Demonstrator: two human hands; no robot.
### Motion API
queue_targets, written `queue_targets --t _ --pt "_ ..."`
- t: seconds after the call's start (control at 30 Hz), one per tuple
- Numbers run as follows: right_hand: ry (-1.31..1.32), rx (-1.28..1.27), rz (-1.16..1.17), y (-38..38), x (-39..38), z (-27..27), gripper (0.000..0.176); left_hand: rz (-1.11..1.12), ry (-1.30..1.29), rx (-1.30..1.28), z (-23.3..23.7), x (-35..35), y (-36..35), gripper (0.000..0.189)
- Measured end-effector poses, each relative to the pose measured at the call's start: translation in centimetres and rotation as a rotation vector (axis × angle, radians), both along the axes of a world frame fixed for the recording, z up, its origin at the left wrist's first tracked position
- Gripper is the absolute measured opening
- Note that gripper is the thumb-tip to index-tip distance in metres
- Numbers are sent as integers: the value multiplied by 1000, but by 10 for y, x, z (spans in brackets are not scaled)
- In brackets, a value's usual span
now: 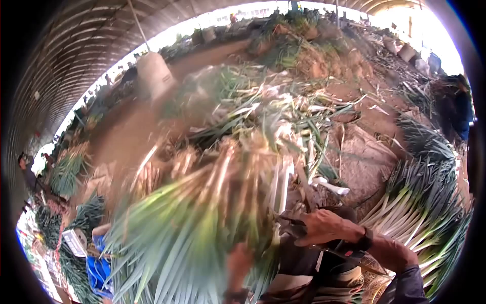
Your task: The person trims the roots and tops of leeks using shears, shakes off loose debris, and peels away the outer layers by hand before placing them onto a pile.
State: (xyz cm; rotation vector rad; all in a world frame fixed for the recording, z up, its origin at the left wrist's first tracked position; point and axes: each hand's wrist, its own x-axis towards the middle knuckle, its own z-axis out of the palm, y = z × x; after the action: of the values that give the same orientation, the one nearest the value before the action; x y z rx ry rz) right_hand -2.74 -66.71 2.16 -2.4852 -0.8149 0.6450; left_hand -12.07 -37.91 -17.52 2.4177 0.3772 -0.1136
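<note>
A big heap of long green onions lies in front of me, root ends away from me and leaves fanned toward me. My left hand is low among the leaves at the heap's right side, smeared by motion, so its fingers do not show clearly. To the right, my right hand has its fingers bent together near my lap, beside some white stalks. Dark material shows at its fingertips, but I cannot make out what it is. A dark watch-like band circles the right wrist.
Trimmed leaves and stalks litter the ground beyond the heap. Cleaned green onions lie in a row at my right. A brown sack is on the ground. A blue object sits at lower left. A person is at far right.
</note>
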Motion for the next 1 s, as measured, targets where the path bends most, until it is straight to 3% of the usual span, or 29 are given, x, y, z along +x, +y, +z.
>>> queue_targets --t 0.13,0.23,0.33,0.43,0.53,0.63,0.93,1.0 --pt "77 -81 63 12 -2 7 61 -28 -221 35 -11 7 -5 43" --pt "39 -48 155 19 -3 -11 60 -29 -229 114 -15 21 -9 43" --pt "105 -115 224 32 -3 -8 59 -5 -248 21 -15 35 -16 43" --pt "45 -66 199 40 -6 -8 56 -69 -231 54 -33 53 -15 46" --pt "-32 46 143 40 -2 -29 55 11 -19 63 -33 76 -26 49" --pt "53 -60 66 50 10 -24 56 27 130 74 -29 96 -31 51" --pt "-54 -65 -85 57 41 -44 64 -77 -1 74 -40 91 -22 56" --pt "-37 -89 -105 60 49 -44 68 -64 91 15 -18 90 -25 60"
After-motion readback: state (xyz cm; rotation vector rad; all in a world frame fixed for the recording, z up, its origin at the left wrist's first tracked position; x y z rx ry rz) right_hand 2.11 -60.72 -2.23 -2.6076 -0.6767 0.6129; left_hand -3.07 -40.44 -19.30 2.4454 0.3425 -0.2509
